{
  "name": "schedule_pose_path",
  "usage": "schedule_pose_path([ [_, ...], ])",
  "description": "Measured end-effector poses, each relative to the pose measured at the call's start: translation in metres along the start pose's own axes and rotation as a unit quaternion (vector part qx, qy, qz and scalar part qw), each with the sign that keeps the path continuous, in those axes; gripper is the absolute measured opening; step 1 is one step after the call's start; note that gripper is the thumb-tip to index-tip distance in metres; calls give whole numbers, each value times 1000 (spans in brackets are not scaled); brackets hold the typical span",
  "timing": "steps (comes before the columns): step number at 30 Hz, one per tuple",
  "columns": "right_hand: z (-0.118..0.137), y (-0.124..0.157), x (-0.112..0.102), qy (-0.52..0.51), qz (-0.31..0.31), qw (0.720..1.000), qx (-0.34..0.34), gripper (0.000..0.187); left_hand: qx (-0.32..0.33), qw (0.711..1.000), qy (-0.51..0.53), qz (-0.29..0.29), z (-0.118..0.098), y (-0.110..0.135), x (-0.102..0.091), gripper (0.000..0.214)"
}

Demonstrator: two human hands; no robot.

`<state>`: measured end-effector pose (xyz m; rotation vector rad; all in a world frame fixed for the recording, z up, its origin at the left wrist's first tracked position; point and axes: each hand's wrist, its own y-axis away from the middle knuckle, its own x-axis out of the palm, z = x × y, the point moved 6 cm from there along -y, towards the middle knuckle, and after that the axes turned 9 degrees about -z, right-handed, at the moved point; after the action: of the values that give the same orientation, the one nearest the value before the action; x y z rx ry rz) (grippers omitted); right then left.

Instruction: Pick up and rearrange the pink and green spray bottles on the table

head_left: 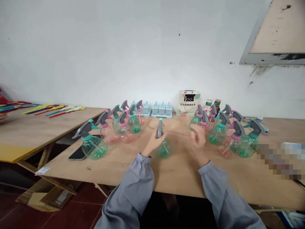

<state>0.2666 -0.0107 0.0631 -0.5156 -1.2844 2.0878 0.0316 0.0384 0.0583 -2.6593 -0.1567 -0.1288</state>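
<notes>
My left hand [152,143] grips a green spray bottle [164,149] by its neck, just below the grey and teal trigger head [160,127], holding it upright over the wooden table [152,178]. Just to its right my right hand [199,140] hovers with loosely curled fingers and nothing in it; it is blurred by motion. Both arms wear grey sleeves. A group of green and pink spray bottles [119,125] stands to the left of my hands, and another group of spray bottles [226,133] to the right.
A black phone [77,154] lies beside the nearest left bottle [92,143]. Pale blue moulds [162,109], a small paper bag [189,103] and two small bottles [213,105] stand by the wall. A second table [28,130] on the left carries coloured sticks [54,109]. Cardboard [51,197] lies on the floor.
</notes>
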Motion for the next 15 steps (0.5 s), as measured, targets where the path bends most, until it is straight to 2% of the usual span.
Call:
schedule_pose_path([
  [2, -25, -15, -30, 64, -132, 989, 33, 41, -9, 999, 22, -31, -2, -5, -18, 44],
  [3, -38, -19, -37, 95, -155, 982, 42, 46, -21, 998, 38, -48, -3, -8, -26, 40],
  [6, -78, -18, -35, 173, -153, 971, 57, 63, -101, 986, 104, -85, -1, -11, -40, 32],
  [9, -110, -7, -20, 212, -130, 965, 88, 79, -159, 973, 153, -72, 0, -12, -38, 33],
  [12, -124, 2, -8, 213, -101, 967, 101, 83, -146, 976, 158, -40, -3, -12, -33, 33],
  [15, -120, 7, 1, 184, -70, 976, 89, 83, -129, 979, 156, -32, -1, -12, -32, 30],
])
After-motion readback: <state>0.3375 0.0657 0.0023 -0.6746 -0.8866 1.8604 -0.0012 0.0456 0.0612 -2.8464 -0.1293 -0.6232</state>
